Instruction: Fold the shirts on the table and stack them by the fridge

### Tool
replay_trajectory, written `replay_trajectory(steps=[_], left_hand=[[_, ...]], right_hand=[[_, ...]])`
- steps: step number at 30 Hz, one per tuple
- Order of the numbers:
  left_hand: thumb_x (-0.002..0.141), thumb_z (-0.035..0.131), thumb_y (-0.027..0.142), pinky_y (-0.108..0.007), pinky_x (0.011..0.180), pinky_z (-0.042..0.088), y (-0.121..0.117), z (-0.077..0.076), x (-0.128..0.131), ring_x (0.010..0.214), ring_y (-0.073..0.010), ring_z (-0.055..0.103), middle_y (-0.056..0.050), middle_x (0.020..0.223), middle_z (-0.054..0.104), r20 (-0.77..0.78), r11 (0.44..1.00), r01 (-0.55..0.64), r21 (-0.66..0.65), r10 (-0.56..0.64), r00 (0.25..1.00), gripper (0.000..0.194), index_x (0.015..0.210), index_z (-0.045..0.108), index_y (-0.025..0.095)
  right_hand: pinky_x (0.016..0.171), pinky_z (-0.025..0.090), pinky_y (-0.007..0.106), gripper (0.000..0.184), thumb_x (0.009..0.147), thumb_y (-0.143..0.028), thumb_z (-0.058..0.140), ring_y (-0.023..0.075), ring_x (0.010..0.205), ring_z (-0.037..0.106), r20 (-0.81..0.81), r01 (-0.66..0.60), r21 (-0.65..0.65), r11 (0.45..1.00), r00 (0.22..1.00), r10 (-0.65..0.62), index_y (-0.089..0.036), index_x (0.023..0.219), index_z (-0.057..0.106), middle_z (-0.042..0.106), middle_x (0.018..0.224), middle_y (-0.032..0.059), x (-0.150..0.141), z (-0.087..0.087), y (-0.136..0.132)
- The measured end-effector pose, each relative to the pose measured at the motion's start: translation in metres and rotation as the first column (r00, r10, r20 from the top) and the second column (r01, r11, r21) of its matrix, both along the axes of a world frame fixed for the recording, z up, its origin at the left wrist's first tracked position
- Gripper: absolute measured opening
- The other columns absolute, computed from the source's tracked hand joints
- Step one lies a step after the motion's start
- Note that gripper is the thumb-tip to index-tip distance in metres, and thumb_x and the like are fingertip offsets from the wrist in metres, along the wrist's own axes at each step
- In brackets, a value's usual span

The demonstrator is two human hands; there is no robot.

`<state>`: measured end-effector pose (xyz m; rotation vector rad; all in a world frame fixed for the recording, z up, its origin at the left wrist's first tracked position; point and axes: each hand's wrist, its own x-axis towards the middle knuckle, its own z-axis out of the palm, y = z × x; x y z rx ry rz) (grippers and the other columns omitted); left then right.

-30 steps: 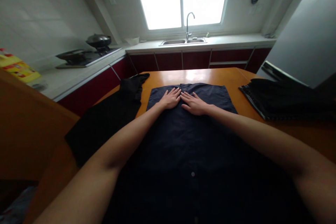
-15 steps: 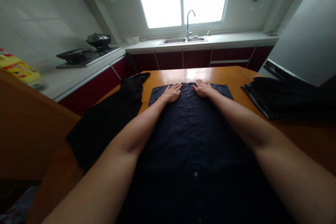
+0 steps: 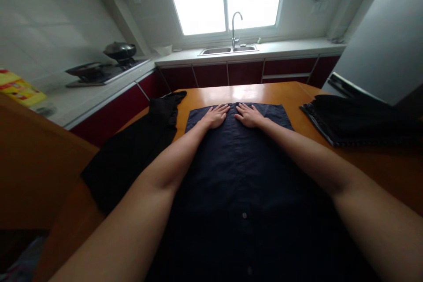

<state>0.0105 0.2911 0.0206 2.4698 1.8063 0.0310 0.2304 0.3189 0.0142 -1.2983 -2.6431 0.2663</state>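
A dark navy button-up shirt (image 3: pixel 231 163) lies spread over the wooden table (image 3: pixel 211 94), its button placket running down the middle. Both of my arms reach across it to its far edge. My left hand (image 3: pixel 215 116) rests flat on the cloth just left of the placket, fingers apart. Flat on the fabric right of the placket is my right hand (image 3: pixel 249 115), fingers stretched out, close to the left one. Neither hand grips the cloth. The near end of the shirt is very dark, and its lower details are hard to make out.
A black garment (image 3: pixel 135 150) lies loosely on the table's left side. Folded dark clothes (image 3: pixel 360 119) are stacked at the right, beside the grey fridge (image 3: pixel 380 31). Beyond the table stand a counter with a sink (image 3: pixel 216 51) and a stove with a wok (image 3: pixel 120 50).
My right hand has shifted slightly left and its fingers now lie nearer the placket and my left hand. My left hand stays in about the same place on the shirt.
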Motion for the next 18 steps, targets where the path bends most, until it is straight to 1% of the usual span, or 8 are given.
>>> replay_trajectory(steps=[5,8,10,12,13,15,17,18], left_hand=[[0.103,0.018,0.039,-0.055,0.123,0.013,-0.002,0.003,0.002,0.155,-0.0223,0.012,0.004,0.168,0.014,-0.005,1.000,-0.009,-0.007,0.009,1.000,0.059,0.161,0.018,0.031],[0.103,0.018,0.038,-0.053,0.123,0.014,-0.002,0.004,0.002,0.155,-0.0220,0.012,0.003,0.168,0.015,-0.012,1.000,-0.020,-0.008,0.019,1.000,0.059,0.161,0.019,0.029],[0.103,0.018,0.038,-0.053,0.123,0.014,-0.003,0.005,0.003,0.155,-0.0219,0.012,0.002,0.168,0.015,-0.014,1.000,-0.015,-0.011,0.015,1.000,0.059,0.161,0.019,0.028],[0.103,0.018,0.038,-0.053,0.123,0.013,-0.003,0.006,0.003,0.155,-0.0217,0.012,0.002,0.168,0.015,-0.012,1.000,-0.006,-0.006,0.006,1.000,0.059,0.161,0.019,0.027],[0.103,0.018,0.038,-0.053,0.123,0.013,-0.003,0.006,0.002,0.155,-0.0216,0.012,0.002,0.168,0.015,-0.012,1.000,-0.005,-0.002,0.005,1.000,0.059,0.161,0.019,0.027],[0.103,0.018,0.038,-0.053,0.123,0.013,-0.002,0.005,0.002,0.155,-0.0218,0.013,0.002,0.168,0.015,-0.018,1.000,-0.008,0.004,0.008,1.000,0.059,0.161,0.019,0.027],[0.104,0.017,0.039,-0.053,0.123,0.013,0.000,0.003,0.001,0.155,-0.0222,0.012,0.002,0.168,0.015,-0.031,1.000,-0.006,0.003,0.006,1.000,0.059,0.161,0.019,0.027],[0.104,0.016,0.039,-0.053,0.123,0.013,0.001,0.003,0.001,0.155,-0.0224,0.013,0.001,0.168,0.015,-0.038,1.000,-0.002,0.002,0.002,0.999,0.059,0.161,0.018,0.027]], right_hand=[[0.120,0.009,0.061,0.064,0.105,-0.044,0.028,0.0338,0.152,0.019,-0.046,0.272,0.027,0.962,0.961,-0.271,-0.002,0.152,0.035,0.026,0.162,0.0241,0.031,0.014,0.018],[0.117,0.004,0.066,0.063,0.106,-0.032,0.012,0.0368,0.153,0.007,-0.118,0.433,0.082,0.898,0.899,-0.423,0.009,0.152,0.024,0.014,0.162,0.0324,0.034,0.021,0.000],[0.119,0.008,0.062,0.062,0.106,-0.034,0.017,0.0344,0.153,0.010,-0.131,0.415,0.099,0.904,0.906,-0.402,0.006,0.153,0.027,0.014,0.163,0.0288,0.027,0.023,-0.029],[0.123,0.013,0.048,0.060,0.105,-0.042,0.031,0.0252,0.153,0.016,-0.104,0.233,0.100,0.967,0.969,-0.223,-0.009,0.154,0.036,0.022,0.166,0.0146,0.020,0.023,-0.072],[0.124,0.011,0.048,0.061,0.104,-0.045,0.033,0.0240,0.154,0.015,-0.091,-0.010,0.089,0.996,0.996,0.018,-0.012,0.155,0.035,0.022,0.166,0.0126,0.019,0.023,-0.097],[0.125,0.008,0.045,0.065,0.104,-0.052,0.033,0.0198,0.155,0.011,-0.098,-0.440,0.037,0.897,0.892,0.442,-0.021,0.160,0.025,0.019,0.167,0.0058,0.025,0.023,-0.145],[0.125,0.005,0.045,0.068,0.103,-0.055,0.034,0.0183,0.154,0.012,-0.110,-0.650,-0.020,0.760,0.757,0.645,-0.024,0.162,0.016,0.019,0.167,0.0046,0.041,0.022,-0.178],[0.125,0.004,0.045,0.070,0.103,-0.056,0.035,0.0187,0.154,0.012,-0.111,-0.686,-0.035,0.727,0.725,0.679,-0.023,0.162,0.015,0.019,0.167,0.0053,0.052,0.021,-0.185]])
